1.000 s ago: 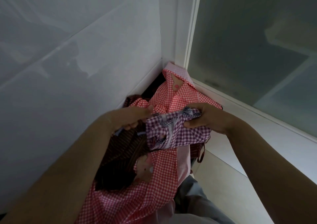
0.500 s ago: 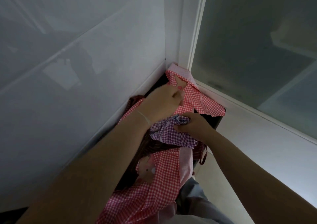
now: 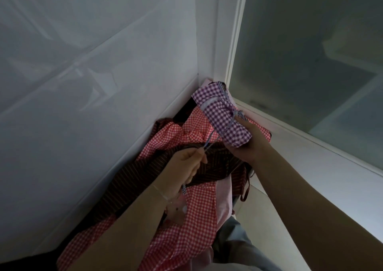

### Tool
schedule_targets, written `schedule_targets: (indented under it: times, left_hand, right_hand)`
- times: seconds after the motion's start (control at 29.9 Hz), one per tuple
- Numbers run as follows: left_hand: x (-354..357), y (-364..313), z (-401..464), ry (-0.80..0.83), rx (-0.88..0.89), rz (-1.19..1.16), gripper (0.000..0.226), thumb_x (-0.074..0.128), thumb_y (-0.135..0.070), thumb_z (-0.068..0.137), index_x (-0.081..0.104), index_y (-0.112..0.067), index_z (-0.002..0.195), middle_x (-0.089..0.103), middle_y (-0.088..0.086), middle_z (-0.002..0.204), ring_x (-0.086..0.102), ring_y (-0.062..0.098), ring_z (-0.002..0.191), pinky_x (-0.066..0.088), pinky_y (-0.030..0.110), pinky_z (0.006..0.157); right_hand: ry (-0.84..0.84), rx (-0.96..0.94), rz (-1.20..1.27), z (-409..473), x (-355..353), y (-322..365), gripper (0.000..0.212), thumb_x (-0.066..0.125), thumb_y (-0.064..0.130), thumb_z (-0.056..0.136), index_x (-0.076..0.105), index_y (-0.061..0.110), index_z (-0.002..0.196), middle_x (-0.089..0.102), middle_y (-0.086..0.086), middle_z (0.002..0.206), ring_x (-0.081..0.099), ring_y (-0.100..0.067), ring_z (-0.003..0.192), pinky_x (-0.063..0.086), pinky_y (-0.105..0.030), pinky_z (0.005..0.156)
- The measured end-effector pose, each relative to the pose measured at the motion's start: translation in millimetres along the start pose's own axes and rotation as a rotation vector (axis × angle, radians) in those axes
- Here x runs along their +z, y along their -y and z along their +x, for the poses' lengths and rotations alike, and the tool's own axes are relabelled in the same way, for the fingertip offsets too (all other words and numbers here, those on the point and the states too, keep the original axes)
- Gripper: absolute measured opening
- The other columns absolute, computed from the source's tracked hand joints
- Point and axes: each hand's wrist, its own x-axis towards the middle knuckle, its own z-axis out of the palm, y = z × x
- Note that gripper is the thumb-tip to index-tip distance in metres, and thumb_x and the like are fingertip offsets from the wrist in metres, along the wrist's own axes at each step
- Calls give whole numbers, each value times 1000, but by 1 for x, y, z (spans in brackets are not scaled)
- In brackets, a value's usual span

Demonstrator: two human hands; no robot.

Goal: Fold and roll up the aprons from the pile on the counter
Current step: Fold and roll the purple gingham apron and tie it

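A pile of aprons (image 3: 186,225), red-checked and dark-striped, lies beneath both hands against the wall (image 3: 83,84). The right hand (image 3: 248,146) is clamped around the lower end of a rolled purple-checked apron (image 3: 221,115), raised above the pile. The left hand (image 3: 186,167) pinches a striped tie string (image 3: 226,128) that wraps the roll, fingers together on it.

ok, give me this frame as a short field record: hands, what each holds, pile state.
left hand: fingers pinch the striped tie string, pulled taut
right hand: grips the purple gingham roll, raised over the pile
roll state: rolled, string wrapped around it
pile: red gingham apron and dark striped apron, unfolded, in the corner
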Motion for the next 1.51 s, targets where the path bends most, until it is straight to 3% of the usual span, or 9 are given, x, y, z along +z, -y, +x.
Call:
schedule_targets:
  times: [0.2,0.44,0.64,0.84,0.97,1.14,1.34,1.44,1.51]
  left_hand:
    - [-29,-5,11,68,-19,-401,24,45,-32,89,51,-16,74,27,-9,50,18,2,38,9,15,36]
    - [-37,7,23,192,-189,-318,33,37,-27,100,50,-19,72,29,-9,55,20,3,44,15,14,34]
    - [-56,6,42,210,-354,35,25,64,-35,85,57,-12,79,53,4,74,48,11,54,41,22,53]
    - [-30,-53,38,383,-139,799,39,43,-36,100,48,-15,67,42,-4,53,34,9,46,30,24,46]
    - [-22,-47,30,138,157,1219,33,45,-30,100,55,-9,76,54,1,72,44,10,63,28,30,57]
    - [10,-4,-2,-109,-3,228,26,43,-16,101,57,-5,81,70,8,68,34,4,36,28,18,43]
    - [12,20,-3,-234,-118,73,42,33,-46,99,61,-18,113,70,-1,109,65,10,81,49,22,68]
    - [11,18,-1,-259,0,-432,64,63,-51,82,47,-17,134,61,6,128,64,21,110,54,40,88]
    - [-3,28,2,-582,252,-83,77,72,-53,76,46,-10,135,54,6,133,56,25,119,48,48,98]
  right_hand:
    - [-5,-11,-47,-4,-5,1,22,42,21,99,58,7,99,74,-10,77,69,-20,78,59,-26,56]
    - [144,8,-98,-4,-14,-3,26,54,22,82,59,6,102,74,-10,80,71,-21,74,59,-28,59]
    - [607,249,-945,-6,-20,-4,27,69,10,82,66,12,109,71,0,105,68,-16,94,54,-26,78]
    - [482,241,-1473,-2,-10,-6,28,65,12,87,59,23,112,65,10,108,61,-7,94,49,-18,77]
    - [372,112,-1519,6,-16,-12,26,69,14,85,65,25,108,66,15,101,60,-4,92,46,-17,75]
    - [-186,-296,-890,22,-30,-22,32,73,18,81,68,10,112,70,-7,105,66,-23,96,53,-29,76]
    - [-103,-225,-740,14,-19,-32,12,71,14,82,71,18,94,72,-6,100,68,-23,92,55,-38,85]
    - [47,-290,-799,9,-13,-41,12,69,13,84,72,17,95,73,-2,96,69,-16,88,55,-26,77]
    - [85,-482,-1054,8,-14,-47,14,70,15,84,71,18,98,72,2,94,67,-13,86,51,-20,74]
